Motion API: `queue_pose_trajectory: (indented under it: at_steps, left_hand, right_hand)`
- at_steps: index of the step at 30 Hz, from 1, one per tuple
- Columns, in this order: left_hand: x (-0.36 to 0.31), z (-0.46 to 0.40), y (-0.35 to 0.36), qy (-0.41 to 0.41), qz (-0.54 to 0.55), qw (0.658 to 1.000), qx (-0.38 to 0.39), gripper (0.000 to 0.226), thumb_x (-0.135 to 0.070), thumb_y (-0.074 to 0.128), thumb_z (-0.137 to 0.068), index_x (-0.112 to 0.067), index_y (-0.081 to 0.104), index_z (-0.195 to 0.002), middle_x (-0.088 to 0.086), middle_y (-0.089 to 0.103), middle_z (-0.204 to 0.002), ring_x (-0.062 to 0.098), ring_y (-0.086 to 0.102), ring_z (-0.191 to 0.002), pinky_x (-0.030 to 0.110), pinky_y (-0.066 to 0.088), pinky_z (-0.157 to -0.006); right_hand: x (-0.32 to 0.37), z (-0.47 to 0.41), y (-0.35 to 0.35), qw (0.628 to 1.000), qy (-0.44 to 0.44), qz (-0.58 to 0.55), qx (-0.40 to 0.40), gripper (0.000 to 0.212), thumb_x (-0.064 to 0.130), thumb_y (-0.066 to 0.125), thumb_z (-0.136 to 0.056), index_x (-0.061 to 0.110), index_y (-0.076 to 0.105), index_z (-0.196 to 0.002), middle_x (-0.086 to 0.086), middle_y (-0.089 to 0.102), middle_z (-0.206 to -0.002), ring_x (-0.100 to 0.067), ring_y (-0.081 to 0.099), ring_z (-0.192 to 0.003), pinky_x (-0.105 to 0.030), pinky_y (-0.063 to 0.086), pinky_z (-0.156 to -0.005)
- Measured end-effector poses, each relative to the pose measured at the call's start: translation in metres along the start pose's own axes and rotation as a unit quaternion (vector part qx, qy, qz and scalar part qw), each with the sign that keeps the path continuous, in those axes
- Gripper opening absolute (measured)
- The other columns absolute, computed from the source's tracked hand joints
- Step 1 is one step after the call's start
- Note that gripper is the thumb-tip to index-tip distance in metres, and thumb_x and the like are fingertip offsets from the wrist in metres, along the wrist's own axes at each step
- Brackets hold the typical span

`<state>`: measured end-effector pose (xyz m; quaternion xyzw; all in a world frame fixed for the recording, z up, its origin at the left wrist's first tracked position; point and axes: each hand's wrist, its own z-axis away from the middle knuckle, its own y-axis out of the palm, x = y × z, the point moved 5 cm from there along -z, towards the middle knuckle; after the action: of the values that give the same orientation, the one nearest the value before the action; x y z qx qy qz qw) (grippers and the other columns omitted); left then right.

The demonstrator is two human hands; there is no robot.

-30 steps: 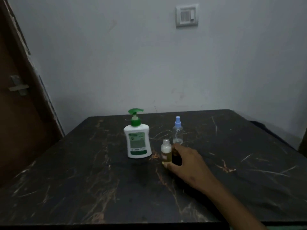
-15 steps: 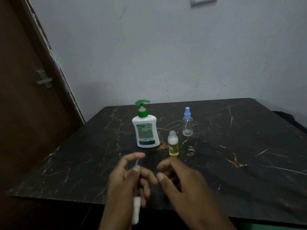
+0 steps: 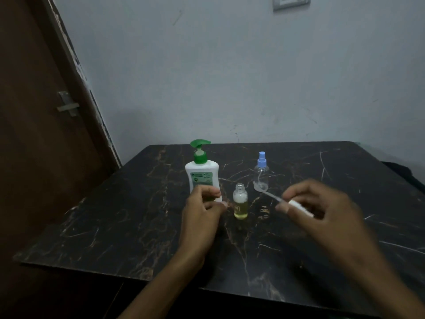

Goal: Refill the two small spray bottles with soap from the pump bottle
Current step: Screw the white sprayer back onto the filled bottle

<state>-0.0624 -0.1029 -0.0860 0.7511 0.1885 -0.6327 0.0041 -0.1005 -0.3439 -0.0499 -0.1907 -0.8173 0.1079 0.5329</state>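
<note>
The small uncapped spray bottle (image 3: 240,202) stands mid-desk with some yellowish liquid, its sprayer head (image 3: 296,207) pinched in the right hand (image 3: 326,217), the left hand (image 3: 202,210) loosely curled and empty; pump bottle (image 3: 202,171) and capped blue-topped bottle (image 3: 261,173) look untouched, so refilling has barely begun.

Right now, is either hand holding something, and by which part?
The right hand pinches the removed white sprayer head by its cap, tube out. The left hand holds nothing.

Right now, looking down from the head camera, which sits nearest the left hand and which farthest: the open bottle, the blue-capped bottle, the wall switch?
1. Open bottle, just right of the left hand.
2. Blue-capped bottle, farther back and right.
3. Wall switch, high on the wall.
</note>
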Motion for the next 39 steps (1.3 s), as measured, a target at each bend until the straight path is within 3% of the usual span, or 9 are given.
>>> queue_pose_trajectory:
  at_steps: [3, 7, 12, 22, 28, 32, 36, 39]
  left_hand:
    - [0.002, -0.010, 0.010, 0.043, -0.099, 0.991, 0.076, 0.044, -0.016, 0.082, -0.091, -0.031, 0.060, -0.125, -0.014, 0.066, -0.120, -0.001, 0.065, -0.108, 0.019, 0.055, -0.089]
    - [0.002, -0.022, 0.027, 0.076, -0.141, 0.979, 0.128, 0.048, -0.023, 0.085, -0.088, -0.030, 0.060, -0.128, -0.012, 0.068, -0.124, 0.005, 0.067, -0.113, 0.034, 0.058, -0.102]
    - [0.002, -0.033, 0.033, 0.108, -0.142, 0.976, 0.126, 0.037, -0.025, 0.082, -0.091, -0.025, 0.065, -0.124, -0.011, 0.071, -0.115, 0.005, 0.068, -0.107, 0.037, 0.059, -0.099]
    - [0.011, -0.036, 0.041, 0.126, -0.109, 0.973, 0.161, 0.011, -0.030, 0.076, -0.097, -0.031, 0.068, -0.104, -0.011, 0.074, -0.103, 0.006, 0.071, -0.098, 0.042, 0.061, -0.094]
    - [0.016, -0.036, 0.044, 0.132, -0.085, 0.975, 0.159, 0.009, -0.030, 0.074, -0.099, -0.029, 0.067, -0.103, -0.011, 0.074, -0.102, 0.004, 0.070, -0.097, 0.039, 0.060, -0.093]
    - [0.017, -0.035, 0.045, 0.147, -0.085, 0.973, 0.154, 0.009, -0.029, 0.073, -0.099, -0.026, 0.065, -0.100, -0.008, 0.072, -0.097, 0.006, 0.069, -0.094, 0.042, 0.059, -0.089]
    - [0.019, -0.035, 0.046, 0.151, -0.089, 0.972, 0.159, 0.008, -0.029, 0.072, -0.100, -0.024, 0.065, -0.102, -0.008, 0.073, -0.099, 0.007, 0.069, -0.096, 0.041, 0.059, -0.090]
    - [0.022, -0.036, 0.047, 0.153, -0.080, 0.972, 0.158, 0.010, -0.029, 0.071, -0.100, -0.025, 0.067, -0.108, -0.008, 0.074, -0.103, 0.008, 0.070, -0.099, 0.043, 0.059, -0.091]
  right_hand:
    - [0.015, -0.022, -0.016, 0.999, -0.043, 0.028, 0.000, 0.008, 0.039, 0.079, -0.079, 0.036, 0.075, -0.086, 0.019, 0.076, -0.088, -0.003, 0.070, -0.081, -0.040, 0.062, -0.071]
    - [0.032, -0.049, -0.001, 0.993, -0.082, 0.086, 0.022, 0.012, 0.032, 0.079, -0.084, 0.037, 0.077, -0.095, 0.021, 0.074, -0.090, 0.004, 0.068, -0.085, -0.022, 0.057, -0.072]
    - [0.043, -0.065, 0.010, 0.981, -0.104, 0.162, 0.027, 0.014, 0.025, 0.076, -0.086, 0.034, 0.080, -0.096, 0.024, 0.073, -0.090, 0.011, 0.065, -0.087, -0.013, 0.049, -0.068]
    - [0.058, -0.073, 0.007, 0.979, -0.123, 0.162, 0.030, 0.006, 0.033, 0.074, -0.087, 0.036, 0.078, -0.090, 0.024, 0.072, -0.081, 0.008, 0.067, -0.081, -0.020, 0.055, -0.067]
    - [0.060, -0.079, 0.019, 0.970, -0.102, 0.210, 0.070, 0.008, 0.026, 0.075, -0.089, 0.031, 0.080, -0.089, 0.019, 0.071, -0.079, 0.010, 0.064, -0.077, -0.005, 0.043, -0.058]
    - [0.059, -0.088, 0.035, 0.955, -0.095, 0.269, 0.077, 0.007, 0.029, 0.073, -0.089, 0.029, 0.079, -0.093, 0.019, 0.065, -0.075, 0.004, 0.059, -0.067, -0.010, 0.034, -0.052]
    - [0.058, -0.096, 0.052, 0.953, -0.095, 0.269, 0.101, 0.017, 0.027, 0.077, -0.087, 0.030, 0.072, -0.103, 0.011, 0.069, -0.093, -0.001, 0.062, -0.078, -0.020, 0.046, -0.061]
    - [0.055, -0.098, 0.069, 0.937, -0.105, 0.299, 0.144, 0.020, 0.021, 0.078, -0.086, 0.029, 0.068, -0.102, 0.010, 0.068, -0.097, -0.002, 0.062, -0.079, -0.019, 0.047, -0.061]
